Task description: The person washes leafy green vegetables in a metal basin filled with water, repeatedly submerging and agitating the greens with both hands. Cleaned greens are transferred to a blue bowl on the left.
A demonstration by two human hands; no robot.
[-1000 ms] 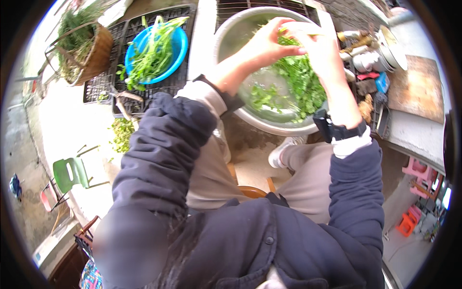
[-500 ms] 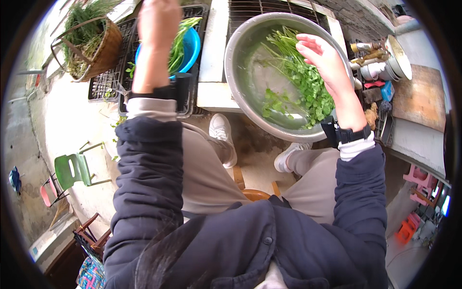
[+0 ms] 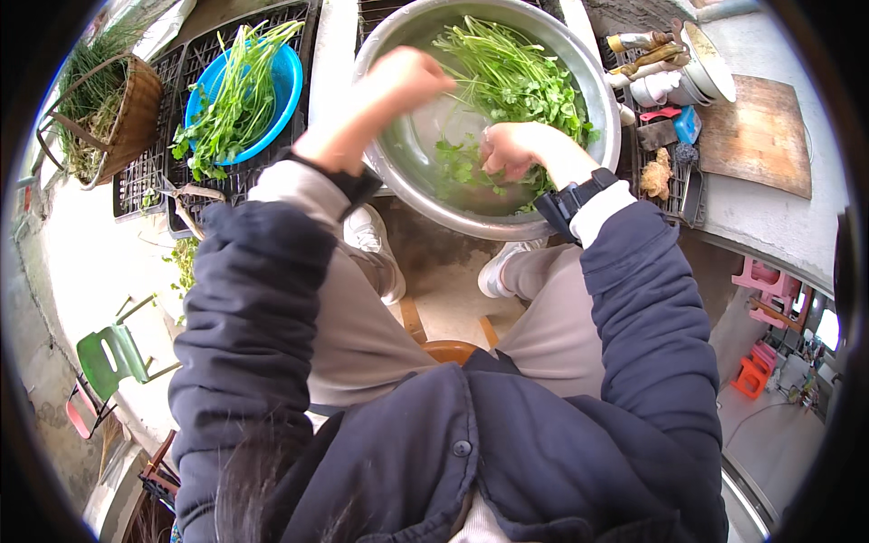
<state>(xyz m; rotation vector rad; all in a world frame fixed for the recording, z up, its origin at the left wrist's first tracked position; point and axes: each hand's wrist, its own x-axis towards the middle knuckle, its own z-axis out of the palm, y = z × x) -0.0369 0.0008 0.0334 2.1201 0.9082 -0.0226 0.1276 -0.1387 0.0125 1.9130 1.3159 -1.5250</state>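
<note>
A wide metal basin (image 3: 605,109) of water holds a bunch of leafy cilantro (image 3: 507,72), with its long pale stems toward the far side. My right hand (image 3: 520,149) is low over the basin, fingers curled together on cilantro leaves near the loose sprigs (image 3: 459,161). Over the basin's left part is my left hand (image 3: 405,83), smeared by motion, so its fingers are unclear. To its left, more cilantro (image 3: 244,90) lies in a blue plastic bowl (image 3: 290,77), leaves hanging over the near rim.
Black crates (image 3: 172,109) support the blue bowl. A wicker basket (image 3: 136,113) of greens stands at far left. On the right are a wooden board (image 3: 759,136), stacked white bowls (image 3: 711,68), a ginger root (image 3: 655,175) and brushes. A green chair (image 3: 110,360) stands at lower left.
My left hand has moved from over the blue bowl rightward to the basin. The right hand has lowered to the leaves, its spread fingers now curled. The view has shifted.
</note>
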